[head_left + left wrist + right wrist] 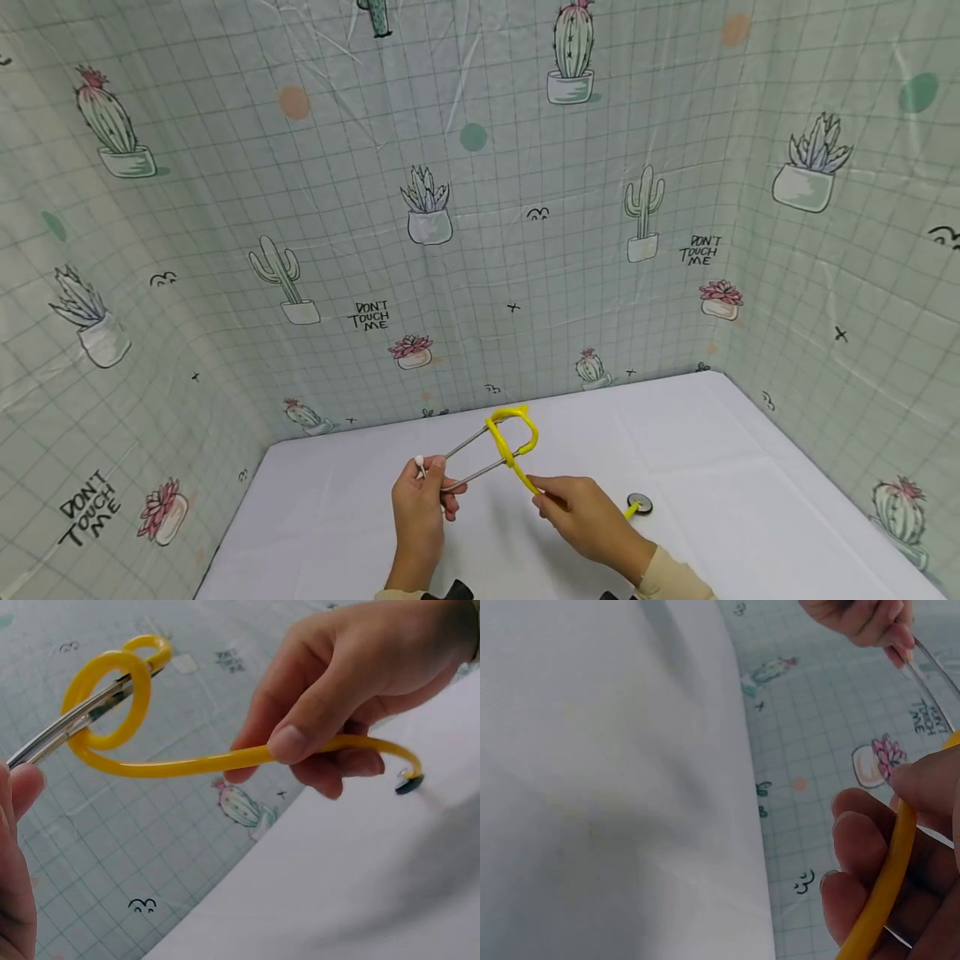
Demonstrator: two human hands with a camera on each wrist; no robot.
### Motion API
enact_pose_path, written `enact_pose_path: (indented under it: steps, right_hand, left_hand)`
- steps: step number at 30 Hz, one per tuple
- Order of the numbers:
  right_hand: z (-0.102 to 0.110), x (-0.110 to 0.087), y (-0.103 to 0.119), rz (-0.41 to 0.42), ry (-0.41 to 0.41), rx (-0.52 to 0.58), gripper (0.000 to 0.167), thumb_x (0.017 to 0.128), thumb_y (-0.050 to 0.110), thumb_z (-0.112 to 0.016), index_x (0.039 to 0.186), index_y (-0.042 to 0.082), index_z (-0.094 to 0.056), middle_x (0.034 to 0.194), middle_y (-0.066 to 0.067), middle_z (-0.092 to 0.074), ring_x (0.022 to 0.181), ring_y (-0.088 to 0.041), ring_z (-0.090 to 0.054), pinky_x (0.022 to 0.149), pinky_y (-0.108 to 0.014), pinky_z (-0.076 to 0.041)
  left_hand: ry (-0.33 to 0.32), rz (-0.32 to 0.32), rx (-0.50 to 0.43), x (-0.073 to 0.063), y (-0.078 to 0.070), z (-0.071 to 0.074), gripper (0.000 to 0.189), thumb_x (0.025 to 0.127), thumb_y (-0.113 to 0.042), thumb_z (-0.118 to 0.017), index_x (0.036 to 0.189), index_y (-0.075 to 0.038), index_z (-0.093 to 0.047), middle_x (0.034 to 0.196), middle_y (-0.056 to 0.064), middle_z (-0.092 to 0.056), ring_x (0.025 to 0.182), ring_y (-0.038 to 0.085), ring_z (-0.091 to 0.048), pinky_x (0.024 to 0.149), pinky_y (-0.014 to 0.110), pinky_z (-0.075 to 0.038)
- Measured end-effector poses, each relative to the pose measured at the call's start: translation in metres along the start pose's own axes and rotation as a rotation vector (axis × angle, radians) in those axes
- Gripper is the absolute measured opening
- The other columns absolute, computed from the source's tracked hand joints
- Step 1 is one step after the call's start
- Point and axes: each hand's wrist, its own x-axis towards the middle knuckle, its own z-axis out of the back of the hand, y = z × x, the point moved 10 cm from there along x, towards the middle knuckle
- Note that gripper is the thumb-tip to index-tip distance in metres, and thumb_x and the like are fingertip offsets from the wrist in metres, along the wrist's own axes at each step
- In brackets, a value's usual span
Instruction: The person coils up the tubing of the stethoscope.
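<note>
A stethoscope hangs between my two hands above the white table. My left hand (420, 510) grips its metal ear tubes (478, 474) near the ends, and one white ear tip (419, 460) sticks up by the thumb. Yellow tubing (202, 762) makes a loop around the metal tubes at their far end. Between thumb and fingers, my right hand (588, 518) pinches the tubing a short way past that loop. Beyond the right hand the tubing runs on to the round chest piece (640, 504), which has a dark rim. Fingers of the left hand partly hide the ear tube ends.
White cloth covers the table (337, 517). Behind and at both sides stands a pale green curtain (510, 275) with a grid, cactus drawings and lettering. The table's back edge meets this curtain.
</note>
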Motion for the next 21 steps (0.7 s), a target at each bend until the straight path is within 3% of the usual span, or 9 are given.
enact_pose_path:
  steps: [6, 12, 21]
  right_hand:
    - [-0.002, -0.006, 0.005, 0.045, -0.006, -0.015, 0.032, 0.099, 0.02, -0.065, 0.125, 0.002, -0.069, 0.074, 0.017, -0.061, 0.062, 0.002, -0.052, 0.05, -0.021, -0.048]
    - [0.002, -0.009, 0.007, 0.094, -0.037, -0.062, 0.027, 0.095, 0.017, -0.071, 0.117, 0.002, -0.073, 0.084, 0.01, -0.07, 0.065, 0.002, -0.051, 0.055, -0.02, -0.048]
    - [0.005, -0.012, 0.02, 0.162, -0.057, -0.168, 0.018, 0.09, 0.015, -0.075, 0.105, 0.005, -0.077, 0.081, 0.014, -0.067, 0.067, 0.003, -0.051, 0.057, -0.02, -0.049]
  left_hand:
    - [-0.022, 0.019, 0.003, 0.002, 0.005, 0.001, 0.019, 0.103, -0.014, -0.059, 0.105, 0.004, -0.052, 0.066, 0.011, -0.068, 0.042, 0.009, -0.052, 0.039, 0.019, -0.044]
    - [-0.068, 0.044, 0.056, 0.004, 0.013, 0.007, 0.02, 0.104, -0.015, -0.057, 0.108, 0.003, -0.053, 0.068, 0.012, -0.069, 0.044, 0.01, -0.053, 0.04, 0.02, -0.045]
    - [-0.105, 0.038, 0.151, 0.005, 0.017, 0.01, 0.017, 0.102, -0.013, -0.057, 0.104, 0.004, -0.055, 0.067, 0.013, -0.069, 0.042, 0.01, -0.054, 0.039, 0.02, -0.045]
